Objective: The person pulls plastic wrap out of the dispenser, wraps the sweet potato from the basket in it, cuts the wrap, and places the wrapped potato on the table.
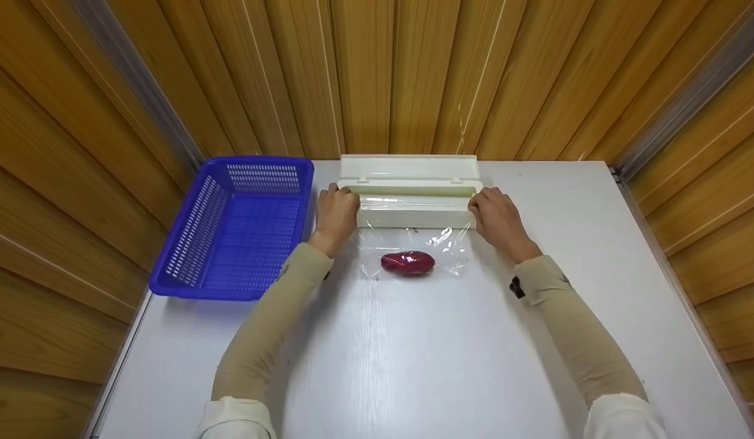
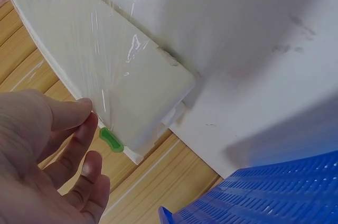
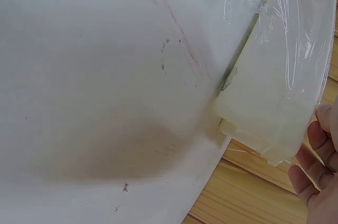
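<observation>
A cream-coloured cling film box [image 1: 413,220] lies across the table with its lid [image 1: 408,166] tipped back. Clear cling film [image 1: 453,244] runs from the roll [image 1: 413,203] over the front wall and onto the table. It overlaps a glossy dark red, oval thing [image 1: 407,263], in front of the box. At the box's left end, my left hand [image 1: 337,216] pinches the film's edge between thumb and index finger, beside a small green piece [image 2: 111,139]. My right hand [image 1: 500,221] pinches the film at the right end; its fingertips are partly cut off in the right wrist view.
A blue plastic basket [image 1: 308,201] with slotted walls stands on the white table [image 1: 425,366], left of the box and close to my left forearm. Wood-panelled walls [image 1: 419,79] rise behind the table and at both sides. Reddish smears [image 3: 179,31] mark the tabletop.
</observation>
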Demonstrator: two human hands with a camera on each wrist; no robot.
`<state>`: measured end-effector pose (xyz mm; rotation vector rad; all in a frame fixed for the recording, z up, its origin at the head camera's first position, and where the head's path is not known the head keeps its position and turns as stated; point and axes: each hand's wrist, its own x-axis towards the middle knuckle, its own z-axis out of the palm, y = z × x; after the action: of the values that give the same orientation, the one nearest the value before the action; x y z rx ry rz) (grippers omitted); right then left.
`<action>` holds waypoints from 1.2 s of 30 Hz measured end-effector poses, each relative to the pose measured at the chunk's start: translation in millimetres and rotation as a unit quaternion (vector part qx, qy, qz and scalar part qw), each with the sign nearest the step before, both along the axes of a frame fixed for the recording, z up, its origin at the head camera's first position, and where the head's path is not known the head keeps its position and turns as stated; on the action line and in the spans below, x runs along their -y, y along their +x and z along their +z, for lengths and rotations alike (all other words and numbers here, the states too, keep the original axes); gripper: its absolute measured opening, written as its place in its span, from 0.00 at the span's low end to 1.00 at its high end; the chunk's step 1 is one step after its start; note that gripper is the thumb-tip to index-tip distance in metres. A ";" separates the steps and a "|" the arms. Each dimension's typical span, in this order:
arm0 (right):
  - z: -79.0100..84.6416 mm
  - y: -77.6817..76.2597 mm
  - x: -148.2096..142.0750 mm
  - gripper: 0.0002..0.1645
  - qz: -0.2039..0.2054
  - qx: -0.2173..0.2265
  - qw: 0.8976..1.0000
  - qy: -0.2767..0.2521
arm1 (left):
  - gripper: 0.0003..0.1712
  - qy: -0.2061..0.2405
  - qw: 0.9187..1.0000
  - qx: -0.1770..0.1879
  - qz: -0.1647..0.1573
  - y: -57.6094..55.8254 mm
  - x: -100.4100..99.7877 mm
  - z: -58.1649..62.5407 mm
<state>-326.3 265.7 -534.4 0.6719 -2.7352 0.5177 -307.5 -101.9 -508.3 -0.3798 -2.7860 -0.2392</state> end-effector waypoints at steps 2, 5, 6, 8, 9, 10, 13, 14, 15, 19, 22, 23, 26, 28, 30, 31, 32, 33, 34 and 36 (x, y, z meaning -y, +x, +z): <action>-0.8 0.4 -0.6 0.08 0.001 0.000 1.000 0.002 | 0.08 -0.003 1.000 0.001 0.000 0.3 0.1 0.0; -1.1 1.1 -1.6 0.08 0.009 -0.009 1.000 0.003 | 0.07 -0.012 1.000 0.006 0.000 1.3 0.4 0.1; -1.2 1.3 -1.8 0.07 0.013 -0.014 1.000 0.004 | 0.07 -0.014 1.000 0.010 0.000 1.7 0.5 0.2; -1.5 1.8 -2.2 0.07 0.019 -0.023 1.000 0.005 | 0.07 -0.018 1.000 0.018 0.001 2.8 0.8 0.6; -1.5 2.0 -2.4 0.07 0.023 -0.028 0.999 0.005 | 0.07 -0.021 1.000 0.022 0.002 3.3 1.0 0.8; -1.6 2.3 -2.5 0.07 0.026 -0.031 0.999 0.005 | 0.07 -0.025 0.999 0.025 0.003 3.6 1.1 1.0; -1.8 3.4 -3.0 0.07 0.031 -0.038 0.999 0.004 | 0.07 -0.031 0.999 0.028 0.001 5.3 1.6 2.3; -1.7 3.8 -3.1 0.07 0.033 -0.038 0.999 0.004 | 0.07 -0.035 0.999 0.028 0.000 5.9 1.8 2.7; -1.7 4.3 -3.4 0.07 0.033 -0.038 0.999 0.004 | 0.07 -0.037 0.999 0.026 -0.002 6.5 2.1 3.4; -0.5 6.8 -4.3 0.06 0.028 -0.032 0.999 0.003 | 0.07 -0.039 0.999 0.023 -0.011 8.6 3.6 5.9; 0.6 8.5 -4.3 0.06 0.025 -0.029 0.999 0.002 | 0.07 -0.040 0.999 0.023 -0.014 9.1 5.3 7.0; 0.8 8.7 -4.3 0.06 0.026 -0.030 0.999 0.001 | 0.07 -0.041 0.999 0.026 -0.014 8.9 5.9 7.2; 1.3 8.9 -3.3 0.06 0.026 -0.029 0.999 0.000 | 0.07 -0.041 0.998 0.039 -0.014 7.9 7.8 6.8; 1.2 8.6 -2.0 0.05 0.027 -0.029 0.999 -0.002 | 0.07 -0.042 0.998 0.047 -0.014 7.0 9.1 6.0; 1.4 8.4 -0.5 0.06 0.026 -0.024 0.999 -0.001 | 0.08 -0.045 0.998 0.052 -0.013 5.4 10.0 4.4; 1.2 8.1 0.2 0.06 0.025 -0.021 0.999 0.000 | 0.08 -0.048 0.998 0.051 -0.012 4.8 10.4 3.6; 0.8 7.9 0.8 0.06 0.024 -0.020 1.000 0.000 | 0.08 -0.051 0.997 0.048 -0.012 4.3 10.6 2.7; 0.2 7.7 1.4 0.06 0.024 -0.020 1.000 0.000 | 0.08 -0.053 0.998 0.044 -0.012 3.8 10.5 1.8; -0.1 7.7 1.8 0.06 0.025 -0.021 0.999 -0.001 | 0.07 -0.056 0.998 0.040 -0.011 3.4 10.4 1.0; -1.5 7.4 2.1 0.07 0.030 -0.028 0.999 -0.005 | 0.08 -0.062 0.997 0.036 -0.008 3.0 9.9 -0.1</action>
<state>-318.9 263.6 -535.9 0.7553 -2.6651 0.5169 -304.5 -111.8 -508.4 -0.4319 -2.8775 -0.0842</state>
